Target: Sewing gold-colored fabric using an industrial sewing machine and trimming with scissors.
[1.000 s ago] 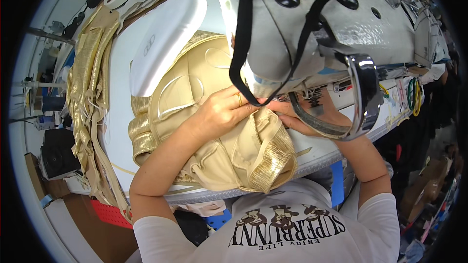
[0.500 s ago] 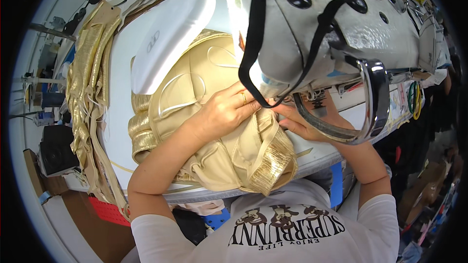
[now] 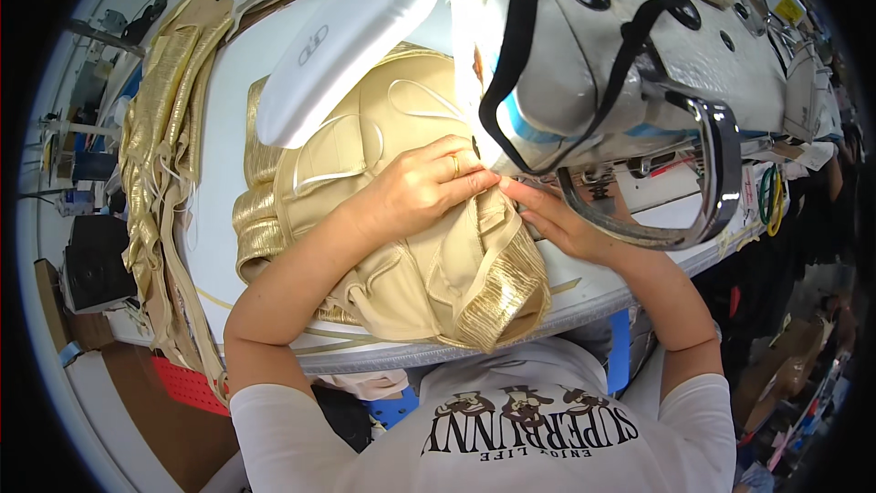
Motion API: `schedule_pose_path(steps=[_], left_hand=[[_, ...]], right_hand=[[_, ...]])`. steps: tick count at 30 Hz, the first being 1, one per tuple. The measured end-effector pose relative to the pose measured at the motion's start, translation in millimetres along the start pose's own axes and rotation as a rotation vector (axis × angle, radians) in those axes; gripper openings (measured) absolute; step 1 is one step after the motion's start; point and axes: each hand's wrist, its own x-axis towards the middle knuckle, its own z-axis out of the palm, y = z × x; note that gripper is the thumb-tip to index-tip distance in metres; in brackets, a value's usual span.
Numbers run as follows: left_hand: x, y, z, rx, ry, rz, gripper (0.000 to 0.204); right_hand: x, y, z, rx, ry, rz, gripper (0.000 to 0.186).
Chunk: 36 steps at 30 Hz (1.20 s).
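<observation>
A beige garment with shiny gold panels (image 3: 500, 306) lies bunched on the white table, close to the sewing machine (image 3: 584, 64). My left hand (image 3: 424, 184) rests on it, thumb and forefinger pinching the fabric's edge beside the machine's needle end. Opposite, my right hand (image 3: 570, 224) meets it fingertip to fingertip, closed on the same edge. White elastic loops (image 3: 351, 141) lie on the garment's beige side. The needle and presser foot are hidden behind the machine head.
A white lamp (image 3: 351, 46) hangs over the garment. A black strap (image 3: 511, 64) and a curved metal bar (image 3: 721, 164) project from the machine. Gold and beige pieces (image 3: 173, 128) drape over the table's left edge. A red basket (image 3: 187, 383) sits below.
The view has shifted, so the machine appears farther right and higher. My right hand's fingers now show more plainly, meeting the left at the fabric's edge. Both hands keep hold of the garment.
</observation>
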Motion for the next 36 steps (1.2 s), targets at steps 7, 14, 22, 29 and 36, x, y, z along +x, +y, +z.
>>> schedule_pose_path(steps=[7, 14, 22, 29, 36], left_hand=[[4.0, 11.2, -7.3, 0.104, -0.017, -0.024, 0.033], [8.9, 122.1, 10.7, -0.254, -0.094, -0.350, 0.016], [15.1, 110.3, 4.0, 0.052, 0.072, -0.390, 0.026], [-3.5, 81.8, 5.1, 0.235, -0.061, -0.346, 0.037], [-3.5, 76.2, 5.2, 0.200, -0.132, -0.413, 0.053]], right_hand=[[6.1, -1.4, -2.2, 0.000, 0.116, -0.115, 0.040], [8.6, 6.4, -4.1, 0.031, 0.222, -0.190, 0.038], [10.8, 10.7, 2.8, 0.101, 0.355, -0.362, 0.037], [8.8, 14.4, 3.8, 0.012, 0.366, -0.365, 0.037], [10.5, 11.9, 4.2, -0.004, 0.406, -0.358, 0.038]])
